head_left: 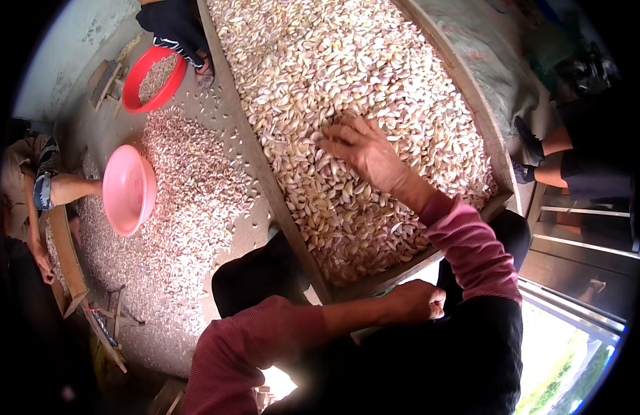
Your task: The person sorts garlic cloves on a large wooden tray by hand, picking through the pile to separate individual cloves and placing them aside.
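I have my right grip (367, 153) loosely spread, fingers bent and resting on the pale, pink-streaked garlic cloves (361, 69); they lie under it and all around it. I see my left grip (415, 302) clenched, nearer the body and below the right one; whether it pinches anything, I cannot tell. The long wooden-framed tray (291, 221) under my right grip is thickly covered with cloves. Well left of that grip, a round pink plastic basin (130, 190) sits beside a floor heap of cloves (188, 180); farther up-left, a round red plastic basin (166, 95) holds more.
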`<state>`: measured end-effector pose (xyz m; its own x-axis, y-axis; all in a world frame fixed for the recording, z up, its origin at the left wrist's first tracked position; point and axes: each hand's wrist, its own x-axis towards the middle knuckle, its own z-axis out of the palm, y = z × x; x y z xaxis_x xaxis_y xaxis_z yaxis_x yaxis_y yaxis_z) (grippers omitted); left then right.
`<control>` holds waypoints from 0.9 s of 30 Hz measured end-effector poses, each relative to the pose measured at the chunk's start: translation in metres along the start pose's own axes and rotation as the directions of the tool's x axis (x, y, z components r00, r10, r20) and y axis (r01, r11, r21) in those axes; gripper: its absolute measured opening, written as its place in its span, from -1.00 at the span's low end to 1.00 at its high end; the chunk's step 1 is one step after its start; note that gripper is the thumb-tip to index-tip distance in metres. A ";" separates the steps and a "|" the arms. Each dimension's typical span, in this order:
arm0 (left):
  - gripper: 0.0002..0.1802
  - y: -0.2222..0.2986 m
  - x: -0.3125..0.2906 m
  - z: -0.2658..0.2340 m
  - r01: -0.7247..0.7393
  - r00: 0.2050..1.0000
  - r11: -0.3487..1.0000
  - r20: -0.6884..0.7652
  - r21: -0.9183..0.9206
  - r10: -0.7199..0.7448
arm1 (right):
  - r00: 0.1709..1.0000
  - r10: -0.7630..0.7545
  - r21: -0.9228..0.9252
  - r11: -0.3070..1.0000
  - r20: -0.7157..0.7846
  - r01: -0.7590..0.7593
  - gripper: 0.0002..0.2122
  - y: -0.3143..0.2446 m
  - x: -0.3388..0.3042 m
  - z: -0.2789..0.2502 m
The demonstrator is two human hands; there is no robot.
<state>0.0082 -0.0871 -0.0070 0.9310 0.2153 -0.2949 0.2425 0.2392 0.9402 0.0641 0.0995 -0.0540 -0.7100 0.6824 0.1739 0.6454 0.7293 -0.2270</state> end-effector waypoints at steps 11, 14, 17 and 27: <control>-0.75 0.003 -0.001 -0.004 -0.035 0.999 0.998 0.018 0.048 0.034 | 0.932 0.331 0.292 0.915 -0.146 -0.279 -0.83 0.009 -0.053 -0.032; -0.75 -0.002 0.000 -0.001 -0.094 0.995 0.994 -0.018 0.055 0.095 | 0.903 0.390 0.392 0.870 -0.180 -0.298 -0.90 0.002 -0.067 -0.032; -0.74 -0.006 0.002 0.000 -0.107 0.994 0.993 -0.034 0.046 0.108 | 0.870 0.464 0.427 0.829 -0.165 -0.361 -0.90 -0.008 -0.084 -0.036; -0.74 -0.008 -0.001 0.001 -0.032 0.999 0.999 0.000 0.023 0.032 | 0.905 0.277 0.022 0.958 -0.322 -0.285 -0.83 0.056 -0.007 -0.023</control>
<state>0.0058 -0.0897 -0.0140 0.9384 0.2225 -0.2642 0.2186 0.2098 0.9530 0.1117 0.1374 -0.0456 -0.3732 0.8355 0.4034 0.8146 0.5032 -0.2884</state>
